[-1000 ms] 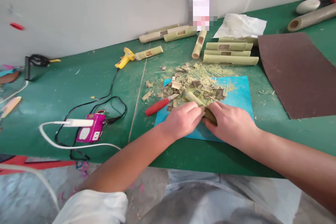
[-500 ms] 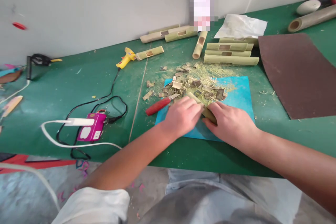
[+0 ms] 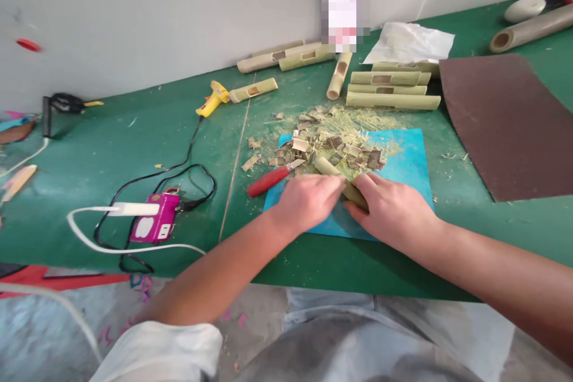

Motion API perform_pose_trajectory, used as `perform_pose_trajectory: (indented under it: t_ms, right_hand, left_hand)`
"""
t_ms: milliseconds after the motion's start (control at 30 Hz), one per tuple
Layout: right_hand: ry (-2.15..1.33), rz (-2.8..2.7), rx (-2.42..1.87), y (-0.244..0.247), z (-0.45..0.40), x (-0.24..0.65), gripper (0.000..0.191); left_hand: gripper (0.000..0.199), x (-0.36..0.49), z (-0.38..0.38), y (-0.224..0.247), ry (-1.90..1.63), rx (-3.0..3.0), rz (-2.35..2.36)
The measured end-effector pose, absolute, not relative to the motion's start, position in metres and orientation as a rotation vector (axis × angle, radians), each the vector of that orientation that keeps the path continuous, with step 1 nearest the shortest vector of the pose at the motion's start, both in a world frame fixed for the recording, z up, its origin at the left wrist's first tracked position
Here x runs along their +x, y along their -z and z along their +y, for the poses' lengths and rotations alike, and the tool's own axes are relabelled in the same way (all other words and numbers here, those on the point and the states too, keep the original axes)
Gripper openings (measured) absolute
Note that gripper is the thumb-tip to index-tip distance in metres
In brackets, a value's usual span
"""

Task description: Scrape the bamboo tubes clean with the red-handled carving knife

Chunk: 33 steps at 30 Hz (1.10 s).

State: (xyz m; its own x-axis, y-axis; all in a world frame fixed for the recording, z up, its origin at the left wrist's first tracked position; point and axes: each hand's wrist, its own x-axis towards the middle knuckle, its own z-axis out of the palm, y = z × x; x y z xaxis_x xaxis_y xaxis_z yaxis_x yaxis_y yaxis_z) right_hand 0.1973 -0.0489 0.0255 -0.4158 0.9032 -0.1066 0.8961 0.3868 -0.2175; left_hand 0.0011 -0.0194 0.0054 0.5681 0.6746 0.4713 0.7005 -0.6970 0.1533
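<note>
A pale green bamboo tube (image 3: 326, 166) lies aslant over the blue sheet (image 3: 409, 161). My right hand (image 3: 391, 208) grips its near end, thumb on one side and fingers on the other. My left hand (image 3: 310, 198) is closed against the middle of the tube, fingertips pressed together. What it pinches, if anything, is hidden. Just left of that hand rests a red-handled knife (image 3: 269, 181), its blade pointing at a heap of bamboo chips (image 3: 351, 149) and yellowish dust beyond the tube.
Cut bamboo tubes (image 3: 394, 101) are stacked at the back, some under white paper (image 3: 409, 45). A brown sheet (image 3: 505, 131) lies right. To the left are a yellow glue gun (image 3: 212, 100) and a pink power adapter (image 3: 156, 218) with cables on the green table (image 3: 277, 259).
My left hand has slid a little toward me along the tube, its fingers curling in, so more of the tube's far end shows. My right hand keeps its grip.
</note>
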Motion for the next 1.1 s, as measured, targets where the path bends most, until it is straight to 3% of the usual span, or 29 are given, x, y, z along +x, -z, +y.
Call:
perform_pose_trajectory:
  t_ms: [1100]
  right_hand:
    - [-0.385,-2.579,-1.671,-0.0235,-0.0480,0.1990,0.021]
  left_hand:
    - [0.024,-0.0019,-0.0144,-0.0035,0.732,-2.703,-1.065]
